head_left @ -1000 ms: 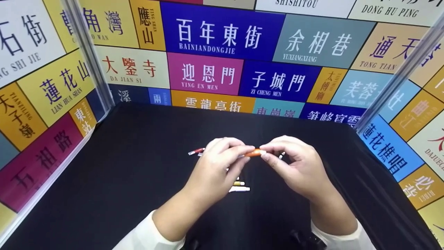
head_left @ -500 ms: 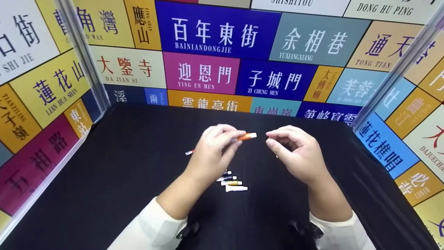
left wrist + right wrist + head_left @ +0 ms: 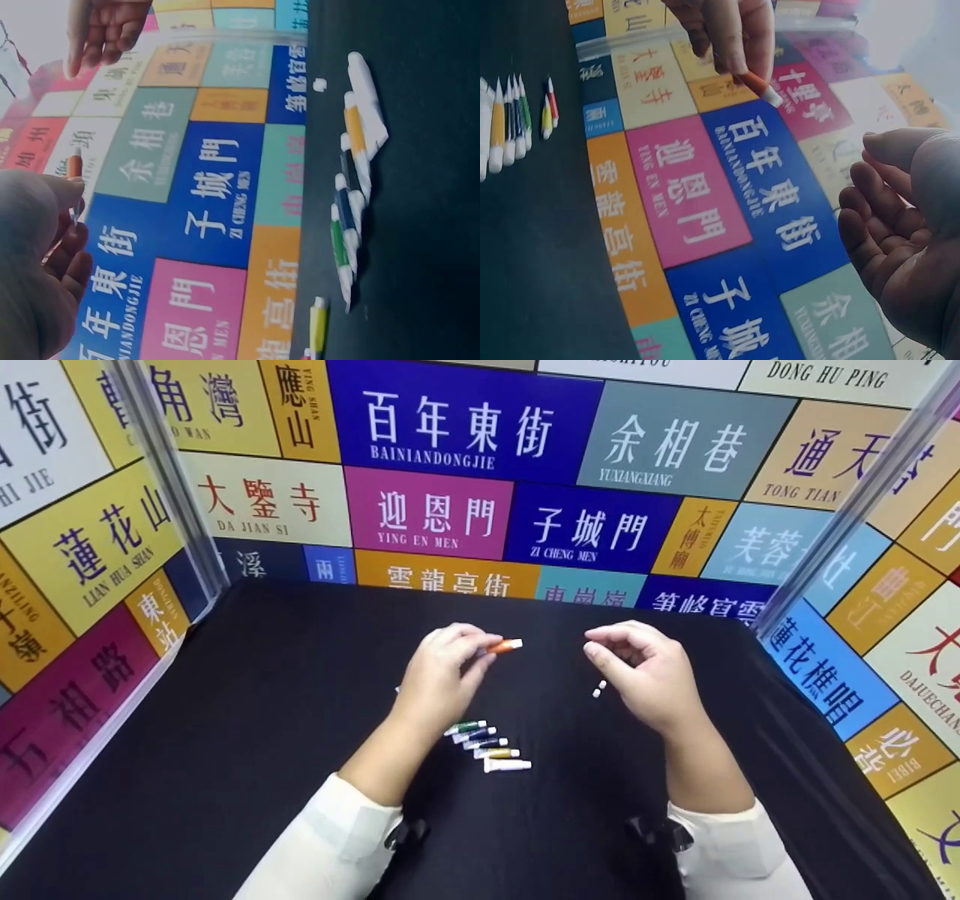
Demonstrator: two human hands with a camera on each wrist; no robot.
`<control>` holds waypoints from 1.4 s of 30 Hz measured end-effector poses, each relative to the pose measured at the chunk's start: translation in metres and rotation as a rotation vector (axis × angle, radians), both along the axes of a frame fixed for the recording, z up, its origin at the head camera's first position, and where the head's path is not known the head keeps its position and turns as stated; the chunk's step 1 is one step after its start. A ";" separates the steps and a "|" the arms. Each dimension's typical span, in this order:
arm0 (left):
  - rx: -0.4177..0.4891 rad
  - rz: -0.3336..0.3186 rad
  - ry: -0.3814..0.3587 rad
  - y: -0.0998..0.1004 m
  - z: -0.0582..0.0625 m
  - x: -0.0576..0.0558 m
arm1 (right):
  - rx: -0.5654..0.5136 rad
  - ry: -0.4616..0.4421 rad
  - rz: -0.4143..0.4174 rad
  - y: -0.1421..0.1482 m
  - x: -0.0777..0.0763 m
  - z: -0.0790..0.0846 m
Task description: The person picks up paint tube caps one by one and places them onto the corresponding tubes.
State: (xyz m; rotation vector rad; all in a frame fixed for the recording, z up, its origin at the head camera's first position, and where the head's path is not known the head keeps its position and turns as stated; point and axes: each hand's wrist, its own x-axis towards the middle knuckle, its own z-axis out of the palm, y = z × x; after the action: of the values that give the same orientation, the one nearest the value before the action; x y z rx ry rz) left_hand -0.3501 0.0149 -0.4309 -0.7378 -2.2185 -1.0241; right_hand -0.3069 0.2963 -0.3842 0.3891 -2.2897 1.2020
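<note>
My left hand (image 3: 444, 664) pinches an orange paint tube (image 3: 504, 646) between thumb and fingers, above the black table. The tube's white end points right, clear in the right wrist view, where the orange tube (image 3: 759, 86) slants downward. Apart from it, to the right, my right hand (image 3: 645, 675) hovers with loosely curled fingers. Nothing shows between the thumb and fingers of the right hand (image 3: 900, 217) in the right wrist view. Below the left hand lie several paint tubes in a slanting row: white (image 3: 508, 766), yellow (image 3: 498, 753), dark ones and green (image 3: 466, 727).
Two small white pieces (image 3: 599, 688) lie on the black cloth (image 3: 570, 825) by the right hand. A yellow-green tube (image 3: 318, 328) and a red tube (image 3: 552, 100) lie beyond the row, mostly behind the left hand in the head view. Sign-covered panels (image 3: 435, 510) enclose the table.
The right hand has let go of the orange tube's white end. My left hand has carried the tube left and away, widening the gap and uncovering more of the row.
</note>
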 end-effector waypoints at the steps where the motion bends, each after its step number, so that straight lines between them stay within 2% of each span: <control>1: -0.013 0.011 -0.012 -0.001 -0.002 -0.002 | -0.001 -0.010 -0.008 0.003 -0.003 -0.002; 5: -0.058 0.041 -0.076 -0.006 -0.011 -0.012 | 0.004 -0.058 -0.037 0.015 -0.018 -0.013; 13: -0.130 0.053 -0.250 -0.019 -0.033 -0.029 | 0.054 -0.203 -0.127 0.044 -0.049 -0.045; 18: -0.172 0.077 -0.355 -0.027 -0.046 -0.035 | 0.046 -0.272 -0.156 0.059 -0.063 -0.066; 24: -0.202 0.075 -0.441 -0.028 -0.058 -0.039 | -0.006 -0.338 -0.143 0.076 -0.078 -0.095; 32: -0.255 0.051 -0.536 -0.027 -0.070 -0.041 | 0.019 -0.485 -0.108 0.090 -0.088 -0.126; 36: -0.284 0.040 -0.579 -0.028 -0.073 -0.041 | 0.070 -0.541 -0.093 0.093 -0.089 -0.134; 42: -0.308 0.028 -0.624 -0.029 -0.075 -0.041 | 0.131 -0.570 -0.088 0.096 -0.091 -0.141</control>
State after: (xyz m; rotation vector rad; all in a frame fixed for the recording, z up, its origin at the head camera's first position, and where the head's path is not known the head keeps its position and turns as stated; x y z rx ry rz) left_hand -0.3909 -0.0145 -0.5055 -0.5559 -2.9628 -1.0044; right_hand -0.3978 0.3922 -0.5250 -0.0226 -2.8410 1.2373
